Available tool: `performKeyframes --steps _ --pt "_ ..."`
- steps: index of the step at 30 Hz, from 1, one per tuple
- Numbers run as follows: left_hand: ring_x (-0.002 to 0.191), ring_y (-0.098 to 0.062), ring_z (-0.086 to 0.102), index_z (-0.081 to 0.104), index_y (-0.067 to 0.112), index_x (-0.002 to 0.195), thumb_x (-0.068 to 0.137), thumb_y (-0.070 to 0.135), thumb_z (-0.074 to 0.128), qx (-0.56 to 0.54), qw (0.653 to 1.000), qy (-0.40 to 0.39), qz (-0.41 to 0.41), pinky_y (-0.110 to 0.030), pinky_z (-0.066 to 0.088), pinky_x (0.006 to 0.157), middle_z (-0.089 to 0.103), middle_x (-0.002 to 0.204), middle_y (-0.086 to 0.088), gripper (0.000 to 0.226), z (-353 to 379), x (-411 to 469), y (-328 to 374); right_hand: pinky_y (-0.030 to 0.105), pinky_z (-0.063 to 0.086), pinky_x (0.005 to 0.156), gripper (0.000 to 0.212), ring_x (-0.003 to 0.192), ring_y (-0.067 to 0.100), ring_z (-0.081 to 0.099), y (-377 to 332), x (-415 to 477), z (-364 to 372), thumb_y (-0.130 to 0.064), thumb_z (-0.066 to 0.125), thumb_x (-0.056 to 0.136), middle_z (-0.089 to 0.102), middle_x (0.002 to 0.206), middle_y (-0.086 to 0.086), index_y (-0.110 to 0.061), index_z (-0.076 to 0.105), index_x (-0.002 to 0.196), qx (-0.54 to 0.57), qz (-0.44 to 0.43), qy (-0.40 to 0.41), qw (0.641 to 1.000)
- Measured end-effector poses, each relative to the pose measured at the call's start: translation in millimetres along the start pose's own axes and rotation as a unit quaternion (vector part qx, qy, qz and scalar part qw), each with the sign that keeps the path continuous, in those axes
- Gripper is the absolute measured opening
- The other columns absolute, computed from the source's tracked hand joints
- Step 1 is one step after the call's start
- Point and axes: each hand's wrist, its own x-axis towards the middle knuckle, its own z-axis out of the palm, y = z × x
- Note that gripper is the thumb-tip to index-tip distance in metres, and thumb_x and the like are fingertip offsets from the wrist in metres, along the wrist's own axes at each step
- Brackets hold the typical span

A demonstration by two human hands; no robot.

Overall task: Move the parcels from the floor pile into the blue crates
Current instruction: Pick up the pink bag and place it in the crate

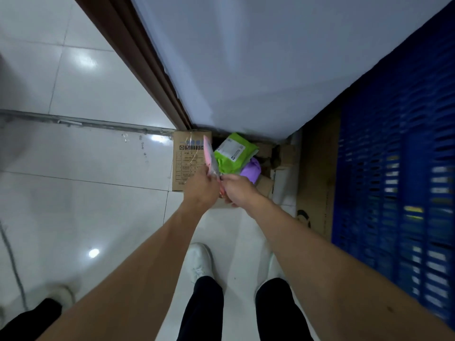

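Head view: pink parcel (208, 155) edge-on, long axis pointing away; left hand (200, 187) grips, right hand (237, 190) pinches its near end.

The shiny white floor (73, 193) holds a brown box (187, 163) far off, a green parcel (231, 153) and purple parcel (251, 169) beside it, and blue crates (394, 168) on the right.

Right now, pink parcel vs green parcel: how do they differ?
The pink parcel is thin, edge-on and held up by the left hand; the green parcel is puffier, lies on the pile and shows a white label. Both are soft mailer bags.
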Motion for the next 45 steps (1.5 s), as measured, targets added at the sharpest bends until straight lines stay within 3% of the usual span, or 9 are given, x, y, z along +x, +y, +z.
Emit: performKeyframes --steps 7,12,16,22,25,27,31,36,45 --pt "0.091 -0.026 0.055 0.057 0.007 0.113 0.096 0.016 0.036 -0.094 0.995 -0.034 -0.025 -0.033 0.038 0.073 0.061 0.1 -0.009 0.028 -65 -103 76 0.024 0.043 0.061 0.025 0.066 0.018 0.055 -51 -114 -29 -0.021 0.05 0.096 0.058 0.069 0.001 -0.021 0.061 0.074 -0.007 0.008 0.021 1.0" --pt "0.09 -0.034 0.063 0.066 0.007 0.084 0.077 0.019 0.043 -0.202 0.977 -0.05 -0.057 -0.043 0.051 0.081 0.067 0.087 -0.015 0.027 -106 -180 126 0.024 0.039 0.056 0.027 0.078 0.017 0.057 -83 -209 -61 -0.041 0.059 0.089 0.066 0.088 -0.001 -0.023 0.07 0.105 -0.027 -0.019 0.03 0.999" --pt "0.072 -0.038 0.064 0.061 0.001 0.068 0.075 0.014 0.044 -0.28 0.955 -0.058 -0.082 -0.044 0.053 0.071 0.063 0.075 -0.027 0.023 -129 -246 169 0.033 0.054 0.086 0.061 0.105 0.018 0.066 -98 -280 -90 -0.055 0.067 0.077 0.068 0.115 -0.003 -0.023 0.062 0.128 -0.057 -0.05 0.038 0.996" --pt "0.047 -0.02 0.054 0.052 0.011 0.074 0.09 0.015 0.041 -0.398 0.911 -0.055 -0.096 -0.028 0.038 0.054 0.057 0.06 -0.005 0.019 -148 -338 223 0.034 0.045 0.096 0.033 0.109 0.017 0.054 -116 -399 -128 -0.041 0.069 0.088 0.056 0.111 -0.007 -0.024 0.061 0.116 -0.122 -0.105 0.039 0.986" --pt "0.06 -0.026 0.064 0.059 0.003 0.091 0.084 0.018 0.045 -0.463 0.877 -0.087 -0.094 -0.029 0.051 0.066 0.071 0.084 -0.016 0.022 -149 -358 232 0.042 0.054 0.094 0.105 0.115 0.019 0.062 -81 -367 -143 -0.09 0.071 0.044 0.062 0.124 -0.004 -0.036 0.052 0.132 -0.089 -0.108 0.061 0.988" --pt "0.084 -0.037 0.068 0.058 0.001 0.11 0.067 0.021 0.055 -0.487 0.864 -0.09 -0.085 -0.045 0.05 0.088 0.065 0.116 -0.03 0.047 -144 -356 234 0.041 0.055 0.093 0.125 0.113 0.015 0.062 -55 -337 -156 -0.094 0.068 0.036 0.058 0.129 -0.004 -0.031 0.043 0.141 -0.062 -0.109 0.053 0.991" --pt "0.107 -0.043 0.068 0.058 -0.004 0.127 0.062 0.018 0.059 -0.517 0.848 -0.067 -0.094 -0.064 0.05 0.091 0.065 0.123 -0.028 0.069 -140 -359 239 0.035 0.057 0.09 0.066 0.103 0.013 0.065 -89 -429 -180 -0.055 0.085 0.069 0.064 0.111 -0.004 -0.016 0.054 0.113 0.009 -0.117 0.085 0.989" --pt "0.103 -0.036 0.07 0.06 -0.001 0.124 0.088 0.021 0.053 -0.523 0.848 -0.051 -0.067 -0.054 0.055 0.09 0.071 0.115 -0.02 0.043 -149 -378 255 0.015 0.051 0.064 0.046 0.085 0.007 0.064 -95 -454 -201 -0.038 0.077 0.086 0.068 0.104 0.0 -0.009 0.06 0.117 0.097 -0.116 0.104 0.983" --pt "0.103 -0.03 0.072 0.056 -0.002 0.129 0.1 0.006 0.054 -0.471 0.867 -0.159 0.001 -0.042 0.062 0.078 0.072 0.115 -0.017 0.03 -159 -396 240 0.047 0.055 0.096 0.022 0.102 0.023 0.063 -88 -491 -187 -0.031 0.065 0.09 0.066 0.108 0.004 -0.018 0.063 0.107 0.184 -0.089 0.172 0.964"
